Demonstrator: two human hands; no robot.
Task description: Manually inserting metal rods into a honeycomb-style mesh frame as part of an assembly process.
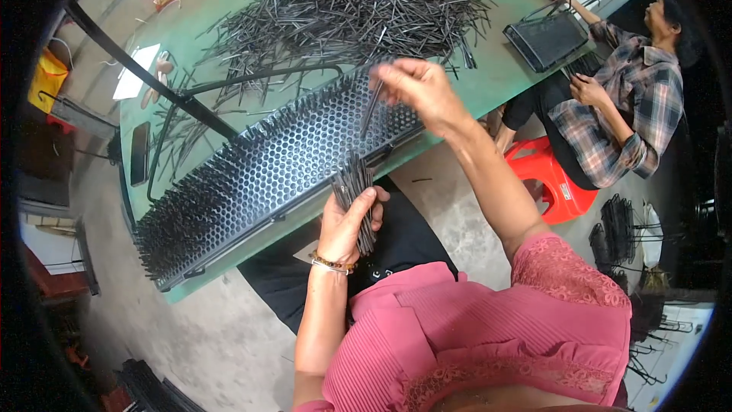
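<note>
My left hand [345, 225] is wrapped round a bundle of thin black strips [351, 179], which stands upright at the near edge of the panel. Above the panel's right part, the fingers of my right hand [428, 98] pinch a thin black strip [370, 113] that points down; it is slightly blurred. A long dark panel [282, 159] full of round holes lies slantwise along the table's near edge. Black strips [179, 217] stand densely in its left end and along its far edge. Bare holes show across its middle. My right hand hides part of the panel's far right.
A large heap of loose black strips [343, 11] covers the green table's [488, 61] far middle. A black metal bar [145, 65] crosses at left, near a phone [140, 154] and white paper [137, 72]. At right a person [618, 107] sits on a red stool [560, 191].
</note>
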